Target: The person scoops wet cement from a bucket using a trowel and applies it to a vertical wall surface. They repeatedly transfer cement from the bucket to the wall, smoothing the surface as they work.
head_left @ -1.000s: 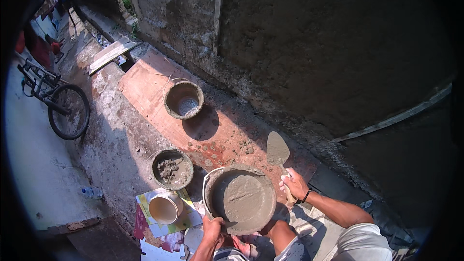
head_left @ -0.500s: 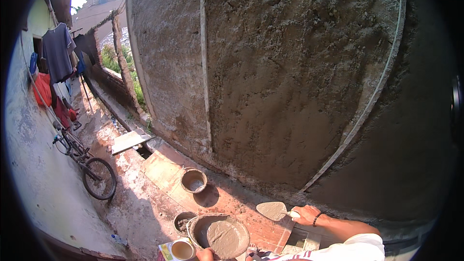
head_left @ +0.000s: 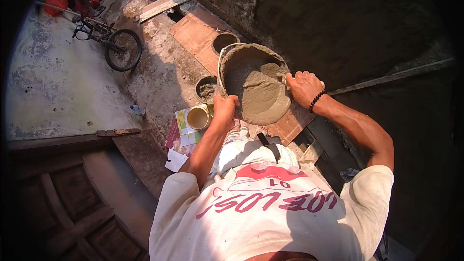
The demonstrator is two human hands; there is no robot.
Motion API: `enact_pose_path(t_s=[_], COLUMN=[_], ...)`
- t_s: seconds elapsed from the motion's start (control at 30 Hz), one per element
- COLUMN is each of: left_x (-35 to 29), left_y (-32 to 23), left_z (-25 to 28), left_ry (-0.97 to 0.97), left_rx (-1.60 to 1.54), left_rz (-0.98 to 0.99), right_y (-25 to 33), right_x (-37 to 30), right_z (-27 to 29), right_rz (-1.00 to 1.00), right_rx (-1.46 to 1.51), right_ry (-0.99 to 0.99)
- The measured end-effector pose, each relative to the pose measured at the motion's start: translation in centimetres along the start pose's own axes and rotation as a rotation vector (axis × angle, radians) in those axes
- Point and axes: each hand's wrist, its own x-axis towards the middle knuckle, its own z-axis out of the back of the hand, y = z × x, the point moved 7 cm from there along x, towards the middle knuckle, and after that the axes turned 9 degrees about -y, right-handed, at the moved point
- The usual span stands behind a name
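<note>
A bucket (head_left: 231,65) of wet grey mortar (head_left: 263,99) is in front of me, tilted, with its rim crusted and its wire handle at the left. My left hand (head_left: 225,106) is closed on the near left part of its rim. At the other side, my right hand (head_left: 304,88) is wrapped round the handle of a trowel (head_left: 287,81). Its blade is down in the mortar and mostly covered, so its outline is hard to make out.
A smaller bucket (head_left: 213,44) stands on a wooden board (head_left: 195,31) beyond. Left of the mortar bucket are a dark pail (head_left: 199,87) with lumpy stuff and a pale tub (head_left: 209,124). A bicycle (head_left: 137,50) leans by the left wall; a rough wall (head_left: 328,29) rises at the right.
My view has tipped down toward my body. The trowel came from beside the wall into the bucket. My left hand has the bucket raised and tilted.
</note>
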Motion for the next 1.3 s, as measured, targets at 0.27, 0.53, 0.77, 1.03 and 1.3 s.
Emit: enact_pose_path(t_s=[0.27, 0.53, 0.77, 1.03, 1.3], left_x=[0.4, 1.2, 1.7, 6.8, 5.3], left_y=[-1.7, -0.5, -0.3, 1.6, 2.2], left_z=[-1.0, 0.4, 1.3, 3.4, 5.3], left_ry=[0.022, -0.005, 0.036, -0.082, -0.293], left_rx=[0.089, 0.106, 0.104, 0.012, 0.063], left_rz=[-0.08, -0.012, -0.01, -0.169, -0.126], right_y=[1.3, 0.8, 0.1, -2.4, -4.8], right_x=[-2.5, -3.9, -3.2, 3.6, 10.4], right_z=[-2.3, -2.3, -0.4, 7.4, 28.7], right_rz=[-0.218, -0.303, -0.322, -0.204, 0.211], right_rx=[0.559, 0.559, 0.602, 0.538, 0.581], right_ry=[0.34, 0.284, 0.248, 0.222, -0.096])
